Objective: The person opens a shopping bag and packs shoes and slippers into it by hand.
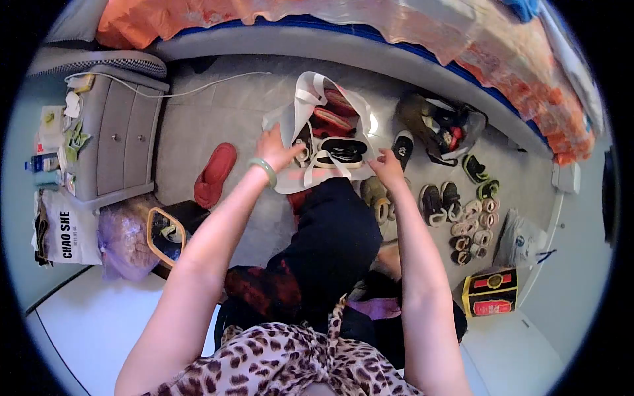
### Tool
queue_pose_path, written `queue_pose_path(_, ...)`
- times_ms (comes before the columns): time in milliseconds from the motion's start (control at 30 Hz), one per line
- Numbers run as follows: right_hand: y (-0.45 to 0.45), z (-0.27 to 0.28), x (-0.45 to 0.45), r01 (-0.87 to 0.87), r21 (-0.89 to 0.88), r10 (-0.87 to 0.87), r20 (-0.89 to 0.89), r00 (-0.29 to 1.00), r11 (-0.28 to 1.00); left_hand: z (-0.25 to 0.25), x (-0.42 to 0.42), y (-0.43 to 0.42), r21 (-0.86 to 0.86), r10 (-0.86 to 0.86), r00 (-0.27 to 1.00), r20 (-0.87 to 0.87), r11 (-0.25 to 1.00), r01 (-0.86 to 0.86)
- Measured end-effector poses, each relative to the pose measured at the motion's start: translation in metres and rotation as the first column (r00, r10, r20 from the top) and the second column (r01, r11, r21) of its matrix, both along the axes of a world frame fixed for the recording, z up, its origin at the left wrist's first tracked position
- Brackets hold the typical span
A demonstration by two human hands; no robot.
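Observation:
A white bag [284, 117] stands open on the floor in front of my knees. Inside it lie red shoes [330, 121] at the back and black shoes with white soles [343, 150] nearer to me. My left hand [276, 150], below a pale green bangle, grips the bag's left edge. On the opposite side, my right hand [387, 166] pinches the near right part of the rim. The bag's mouth is spread between both hands, and part of its near side rests by my dark-clothed leg.
One red slipper [215, 175] lies left of the bag. To the right are a dark shoe [402, 149], a dark bag [429, 125], several pairs of small shoes [472, 228] and a black-and-red box [490, 294]. A grey cabinet [125, 138] stands at left.

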State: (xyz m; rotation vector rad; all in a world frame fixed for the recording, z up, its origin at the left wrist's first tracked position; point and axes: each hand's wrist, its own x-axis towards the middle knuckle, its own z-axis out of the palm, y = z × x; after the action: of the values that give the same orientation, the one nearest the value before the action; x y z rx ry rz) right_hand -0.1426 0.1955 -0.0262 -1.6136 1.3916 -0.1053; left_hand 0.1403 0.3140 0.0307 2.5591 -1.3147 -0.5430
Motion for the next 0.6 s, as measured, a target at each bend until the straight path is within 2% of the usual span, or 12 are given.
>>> queue_pose_path(67,-0.012,0.001,0.015,-0.088,-0.007,0.087,-0.117,0.989,0.996,-0.016,-0.009,0.01,0.11,0.015,0.998,0.056,0.994,-0.021)
queue_pose_path(167,-0.017,0.011,0.027,-0.193,-0.035,0.174,-0.306,0.936,0.981,-0.048,0.004,0.012,0.064,0.023,0.987,0.156,0.997,-0.033)
queue_pose_path(267,-0.027,-0.005,0.022,-0.349,-0.093,0.289,-0.385,0.876,0.933,-0.064,0.04,0.001,0.124,-0.022,0.99,0.142,0.992,0.004)
queue_pose_path(367,-0.032,-0.008,0.024,-0.351,-0.134,0.279,-0.38,0.882,0.927,-0.043,0.065,-0.007,-0.098,-0.003,0.968,0.251,0.995,0.029)
queue_pose_path(467,-0.033,-0.014,0.019,-0.191,-0.246,0.132,-0.239,0.962,0.95,0.014,0.057,-0.029,-0.301,0.214,0.977,0.02,0.933,-0.198)
queue_pose_path(600,-0.04,-0.007,0.009,0.031,-0.049,-0.033,-0.037,0.999,0.998,0.013,0.062,-0.035,-0.261,0.214,0.976,-0.05,0.94,-0.22)
